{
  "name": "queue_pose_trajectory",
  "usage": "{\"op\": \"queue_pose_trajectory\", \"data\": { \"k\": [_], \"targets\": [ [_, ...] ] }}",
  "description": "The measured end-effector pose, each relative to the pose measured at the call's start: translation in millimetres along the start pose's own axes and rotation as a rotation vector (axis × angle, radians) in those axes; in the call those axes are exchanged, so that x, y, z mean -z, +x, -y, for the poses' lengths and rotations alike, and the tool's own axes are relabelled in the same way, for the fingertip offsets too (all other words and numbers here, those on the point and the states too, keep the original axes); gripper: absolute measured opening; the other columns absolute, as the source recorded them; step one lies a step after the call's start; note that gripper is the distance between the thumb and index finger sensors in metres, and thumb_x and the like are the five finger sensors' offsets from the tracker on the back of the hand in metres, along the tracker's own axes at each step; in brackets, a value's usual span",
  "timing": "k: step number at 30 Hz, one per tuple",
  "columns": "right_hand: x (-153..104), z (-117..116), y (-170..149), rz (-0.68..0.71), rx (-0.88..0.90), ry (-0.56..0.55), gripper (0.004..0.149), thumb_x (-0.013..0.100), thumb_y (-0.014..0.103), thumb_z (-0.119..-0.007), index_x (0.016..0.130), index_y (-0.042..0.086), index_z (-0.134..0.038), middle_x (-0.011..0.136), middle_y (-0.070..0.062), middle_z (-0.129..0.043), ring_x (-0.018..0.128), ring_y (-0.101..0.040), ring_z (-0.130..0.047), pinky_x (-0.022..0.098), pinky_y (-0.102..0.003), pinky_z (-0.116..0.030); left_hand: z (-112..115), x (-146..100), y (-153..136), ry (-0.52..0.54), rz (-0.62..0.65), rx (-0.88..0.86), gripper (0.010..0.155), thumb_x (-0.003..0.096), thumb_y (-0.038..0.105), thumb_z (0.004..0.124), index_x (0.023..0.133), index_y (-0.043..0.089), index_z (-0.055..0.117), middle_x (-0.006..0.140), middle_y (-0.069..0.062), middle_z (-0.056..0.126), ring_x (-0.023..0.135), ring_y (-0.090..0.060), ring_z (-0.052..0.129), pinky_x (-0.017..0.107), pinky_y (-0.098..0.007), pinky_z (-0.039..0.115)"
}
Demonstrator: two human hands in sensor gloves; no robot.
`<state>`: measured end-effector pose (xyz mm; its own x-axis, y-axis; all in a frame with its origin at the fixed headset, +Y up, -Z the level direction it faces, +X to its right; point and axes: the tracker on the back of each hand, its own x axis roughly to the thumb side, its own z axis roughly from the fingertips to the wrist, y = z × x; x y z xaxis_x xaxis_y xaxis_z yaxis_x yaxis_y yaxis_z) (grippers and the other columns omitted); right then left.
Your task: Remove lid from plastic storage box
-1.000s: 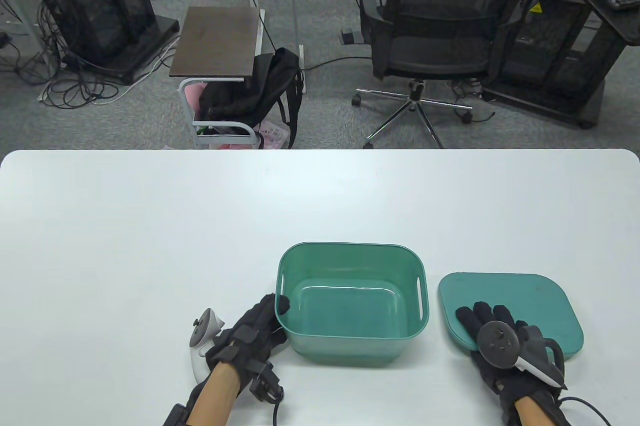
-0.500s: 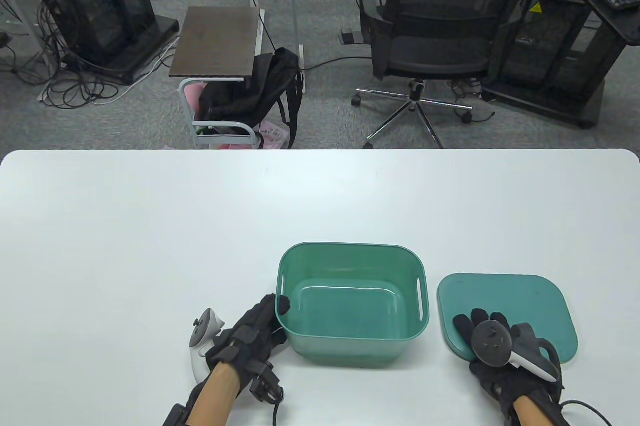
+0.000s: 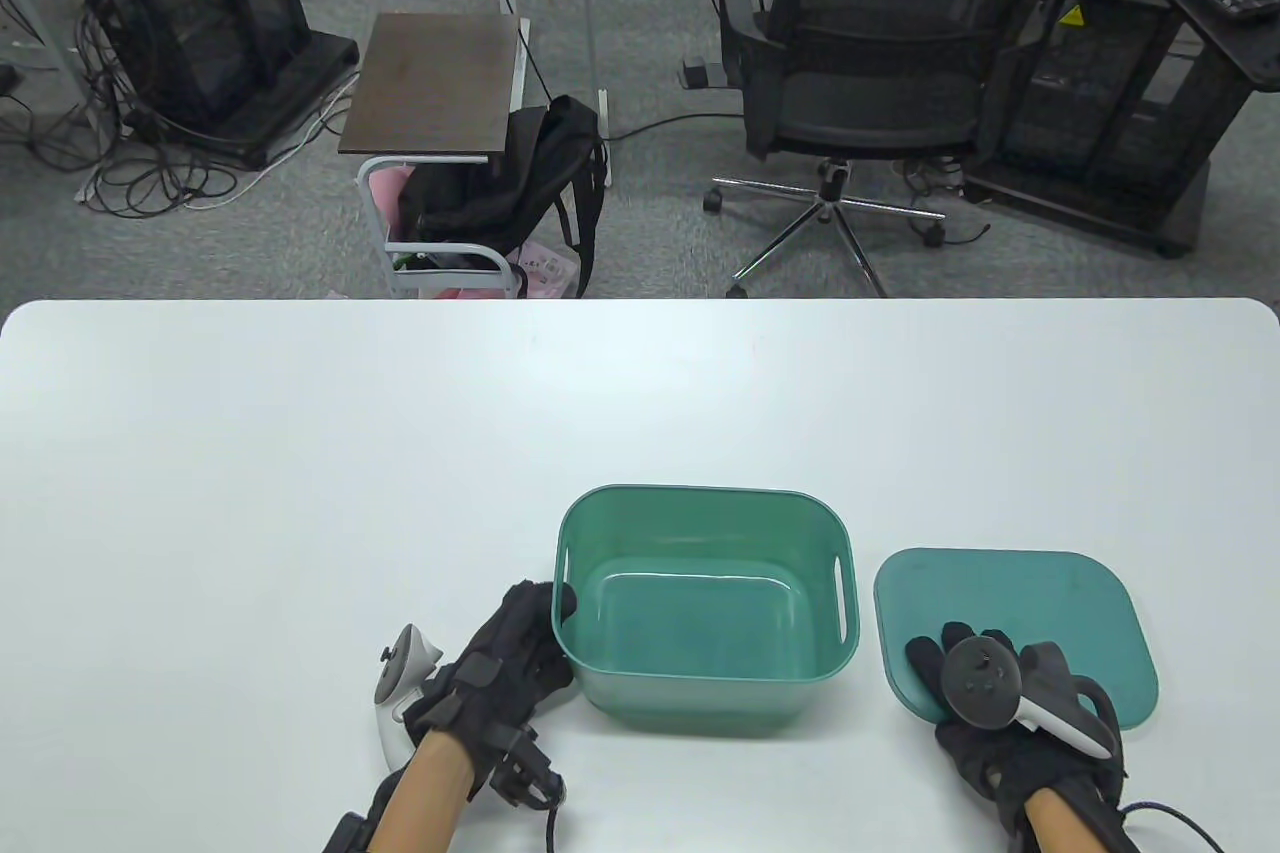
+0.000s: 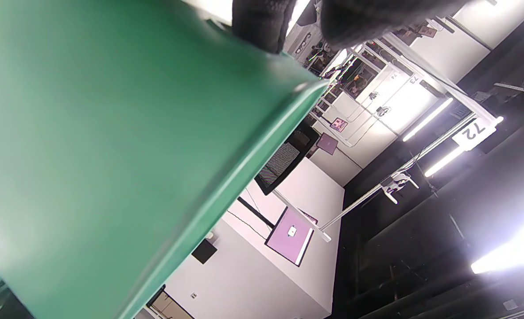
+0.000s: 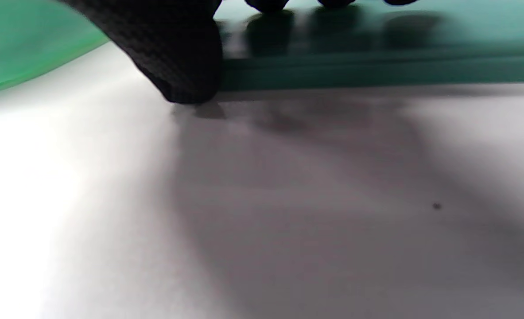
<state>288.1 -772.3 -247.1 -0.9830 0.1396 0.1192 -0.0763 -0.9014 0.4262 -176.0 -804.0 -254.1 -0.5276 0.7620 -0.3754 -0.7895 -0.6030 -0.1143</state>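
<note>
The green plastic box (image 3: pixel 705 683) stands open near the table's front edge, with no lid on it. Its green lid (image 3: pixel 1040 603) lies flat on the table just right of the box. My left hand (image 3: pixel 555 623) grips the box's left rim, thumb hooked over the edge. In the left wrist view the box wall (image 4: pixel 111 133) fills the frame under my fingers (image 4: pixel 262 22). My right hand (image 3: pixel 945 648) rests its fingers on the lid's near left corner. In the right wrist view my thumb (image 5: pixel 177 57) touches the table beside the lid's edge (image 5: pixel 377 71).
The white table (image 3: pixel 400 453) stretches wide to the left and back. On the floor beyond its far edge are an office chair (image 3: pixel 880 63), a small cart with a black backpack (image 3: pixel 500 183) and black equipment racks.
The lid has shifted slightly left and settled flat. My right hand has slid back toward the front edge, with less of it over the lid. My left hand has stayed on the box rim.
</note>
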Motion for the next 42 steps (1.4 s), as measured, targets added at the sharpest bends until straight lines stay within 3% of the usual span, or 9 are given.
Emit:
{"op": "queue_pose_trajectory", "data": {
  "k": [6, 9, 13, 16, 22, 28, 34, 37, 42],
  "targets": [
    [-1, 3, 0, 0.008, 0.013, -0.015, 0.075, 0.056, 0.031, -0.084, 0.113, 0.025, -0.035, 0.118, -0.016, -0.028, 0.104, -0.051, -0.031, 0.070, -0.071, -0.043, -6, -3, 1, 0.047, 0.007, -0.005, 0.066, 0.0616, 0.055, 0.053, 0.110, 0.010, 0.051, 0.114, -0.029, 0.016, 0.098, -0.056, 0.020, 0.067, -0.067, 0.031],
    [-11, 20, 7, 0.065, -0.094, -0.205, 0.080, 0.052, 0.036, -0.088, 0.113, 0.024, -0.037, 0.118, -0.016, -0.029, 0.104, -0.052, -0.034, 0.069, -0.072, -0.044, -6, -4, 10, 0.041, 0.038, -0.016, 0.068, 0.0618, 0.056, 0.052, 0.111, 0.009, 0.048, 0.113, -0.029, 0.014, 0.098, -0.057, 0.017, 0.067, -0.067, 0.031],
    [-30, 59, 24, 0.093, 0.028, -0.389, 0.073, 0.055, 0.035, -0.085, 0.112, 0.024, -0.042, 0.119, -0.017, -0.033, 0.105, -0.052, -0.036, 0.070, -0.072, -0.043, 1, -10, 35, 0.072, 0.200, 0.129, 0.069, 0.0615, 0.055, 0.054, 0.112, 0.008, 0.049, 0.114, -0.029, 0.017, 0.097, -0.057, 0.020, 0.067, -0.068, 0.032],
    [-46, 91, 43, 0.184, 0.087, -0.657, 0.066, 0.055, 0.040, -0.082, 0.111, 0.025, -0.049, 0.119, -0.014, -0.042, 0.105, -0.049, -0.047, 0.069, -0.071, -0.049, 14, -17, 53, 0.076, 0.299, 0.227, 0.071, 0.0605, 0.056, 0.055, 0.114, 0.008, 0.050, 0.114, -0.029, 0.021, 0.098, -0.057, 0.022, 0.067, -0.068, 0.033],
    [-58, 120, 86, 0.305, 0.274, -0.811, 0.064, 0.058, 0.049, -0.074, 0.113, 0.026, -0.048, 0.120, -0.014, -0.043, 0.106, -0.049, -0.045, 0.070, -0.072, -0.048, 39, -25, 74, 0.025, 0.429, 0.315, 0.072, 0.0606, 0.056, 0.058, 0.115, 0.009, 0.050, 0.115, -0.028, 0.022, 0.099, -0.056, 0.021, 0.067, -0.069, 0.030],
    [-53, 113, 124, 0.414, 0.307, -0.865, 0.065, 0.059, 0.056, -0.068, 0.113, 0.027, -0.048, 0.121, -0.013, -0.043, 0.107, -0.048, -0.045, 0.070, -0.072, -0.048, 71, -28, 89, 0.027, 0.560, 0.578, 0.072, 0.0587, 0.055, 0.067, 0.117, 0.015, 0.052, 0.118, -0.025, 0.021, 0.102, -0.053, 0.013, 0.067, -0.069, 0.020],
    [-42, 91, 131, 0.410, 0.219, -0.925, 0.076, 0.056, 0.069, -0.058, 0.116, 0.025, -0.041, 0.122, -0.016, -0.036, 0.107, -0.050, -0.037, 0.069, -0.074, -0.043, 89, -30, 86, 0.152, 0.683, 1.157, 0.077, 0.0547, 0.068, 0.070, 0.120, 0.031, 0.050, 0.123, -0.013, 0.021, 0.106, -0.047, 0.009, 0.068, -0.067, 0.013],
    [-36, 80, 132, 0.403, 0.175, -0.895, 0.080, 0.055, 0.072, -0.055, 0.117, 0.025, -0.039, 0.123, -0.016, -0.032, 0.107, -0.051, -0.032, 0.068, -0.075, -0.036, 95, -30, 82, 0.204, 0.681, 1.420, 0.083, 0.0518, 0.079, 0.066, 0.121, 0.038, 0.044, 0.124, -0.008, 0.017, 0.108, -0.043, 0.005, 0.068, -0.066, 0.009],
    [-32, 73, 130, 0.386, 0.164, -0.862, 0.081, 0.054, 0.074, -0.053, 0.117, 0.026, -0.040, 0.123, -0.016, -0.030, 0.108, -0.051, -0.029, 0.067, -0.076, -0.033, 95, -26, 78, 0.202, 0.669, 1.516, 0.087, 0.0505, 0.083, 0.063, 0.122, 0.039, 0.041, 0.124, -0.006, 0.015, 0.107, -0.044, 0.003, 0.068, -0.066, 0.007]
  ]
}}
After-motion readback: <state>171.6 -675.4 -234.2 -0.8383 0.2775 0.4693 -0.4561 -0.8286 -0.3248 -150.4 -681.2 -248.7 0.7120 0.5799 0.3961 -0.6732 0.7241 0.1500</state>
